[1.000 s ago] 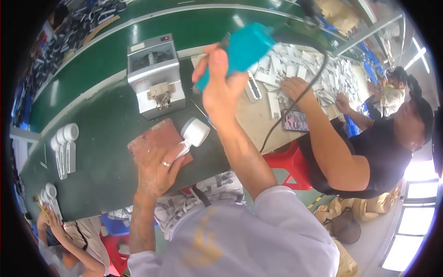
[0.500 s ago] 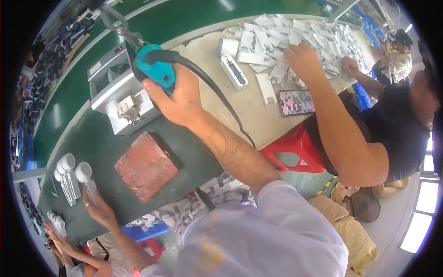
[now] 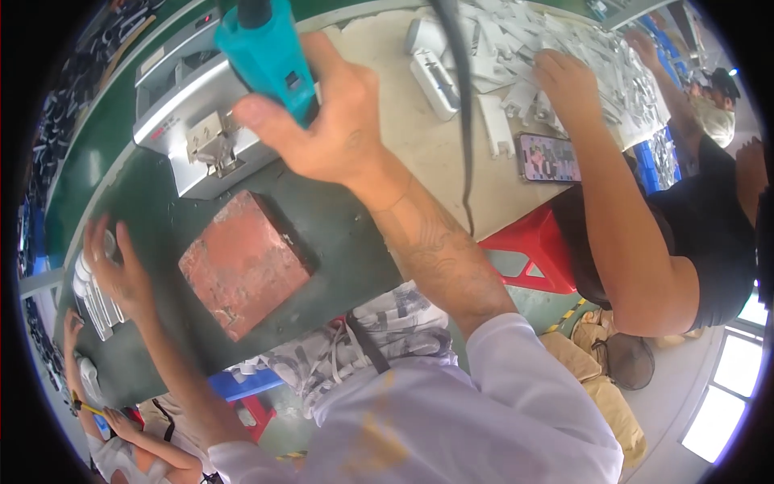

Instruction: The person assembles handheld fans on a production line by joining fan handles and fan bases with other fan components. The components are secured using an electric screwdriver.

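My right hand (image 3: 339,121) is wrapped round a teal electric screwdriver (image 3: 270,60) with a black cable, raised in front of a silver machine. At the left, my left hand (image 3: 117,270) is open, fingers spread, with nothing in it. Close by it, several white shower heads (image 3: 98,305) lie side by side on the dark green mat, partly hidden by the hand. Between my arms a reddish square block (image 3: 244,270) with a worn surface rests on the mat.
The silver machine (image 3: 181,109) carries a metal fixture (image 3: 211,145) on its front. To the right are a pile of white plastic parts (image 3: 516,48), a phone (image 3: 550,157) and a co-worker's arm (image 3: 613,210). A red stool (image 3: 532,250) stands below. Another person's hands (image 3: 121,426) show at lower left.
My left hand has let go of a white shower head and moved up and left, opening beside the row. My right hand has lifted the screwdriver slightly; the view has shifted.
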The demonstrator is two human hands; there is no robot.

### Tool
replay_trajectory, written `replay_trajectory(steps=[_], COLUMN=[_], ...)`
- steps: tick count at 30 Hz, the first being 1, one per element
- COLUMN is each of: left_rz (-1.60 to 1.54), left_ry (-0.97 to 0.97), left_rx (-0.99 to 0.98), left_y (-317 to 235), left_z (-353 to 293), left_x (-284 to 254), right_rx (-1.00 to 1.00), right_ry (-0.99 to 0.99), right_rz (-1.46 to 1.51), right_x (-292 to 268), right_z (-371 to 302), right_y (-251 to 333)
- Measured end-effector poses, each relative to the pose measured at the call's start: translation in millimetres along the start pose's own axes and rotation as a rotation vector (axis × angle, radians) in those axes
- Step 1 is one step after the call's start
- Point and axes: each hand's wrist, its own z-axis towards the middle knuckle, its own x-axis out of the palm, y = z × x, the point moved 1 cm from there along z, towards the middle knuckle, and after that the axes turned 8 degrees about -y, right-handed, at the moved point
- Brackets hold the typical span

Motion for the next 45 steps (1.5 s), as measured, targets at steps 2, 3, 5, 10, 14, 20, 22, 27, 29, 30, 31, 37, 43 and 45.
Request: replay_trajectory(steps=[2,3,5,10,14,20,22,27,29,30,31,37,43,45], left_rz=[-0.356,-0.547,-0.488,-0.671,-0.662,-0.544,-0.565,-0.531,-0.5,-0.497,-0.498,-0.546,-0.517,-0.638], left_ry=[-0.021,-0.043,0.165,0.1,0.14,0.145,0.124,0.147,0.171,0.172,0.172,0.179,0.401,0.573], left_rx=[-0.215,-0.345,-0.542,-0.56,-0.606,-0.487,-0.523,-0.542,-0.558,-0.558,-0.553,-0.528,-0.388,-0.335], left_y=[-6.3,6.3,7.4,14.5,11.0,-5.9,6.7,-10.6,-14.9,-17.1,-19.9,-16.3,-12.5,-8.0], left_z=[6.7,0.3,-5.8,-14.3,-12.3,-3.7,-18.8,-11.7,-7.5,-7.7,-4.4,-6.2,0.5,5.0], left_x=[34.1,58.3,78.3,78.9,75.6,70.2,73.6,62.4,57.6,56.4,55.3,58.2,34.3,26.7], right_rx=[-0.047,0.008,-0.022,0.101,0.138,0.403,0.453,0.502,0.514,0.497,0.475,0.535,0.56,0.588], right_ry=[0.048,0.067,0.099,0.115,0.07,-0.021,0.065,0.111,0.12,0.151,0.177,0.226,0.233,0.198], right_rz=[0.002,0.058,0.094,0.357,0.365,0.073,0.159,0.305,0.231,0.193,0.153,0.18,0.073,0.142], right_x=[-4.1,-4.0,-8.9,-7.6,0.9,1.5,11.3,18.5,21.6,20.5,18.4,18.5,16.4,11.5], right_z=[-0.9,-0.6,2.4,1.2,-4.4,-11.0,-27.1,-32.9,-35.2,-37.4,-37.7,-44.1,-36.6,-35.1], right_y=[-3.7,-0.9,-8.3,-20.8,-28.7,-5.8,-27.2,-16.7,-14.2,-18.6,-22.5,-25.3,-19.1,-18.9])
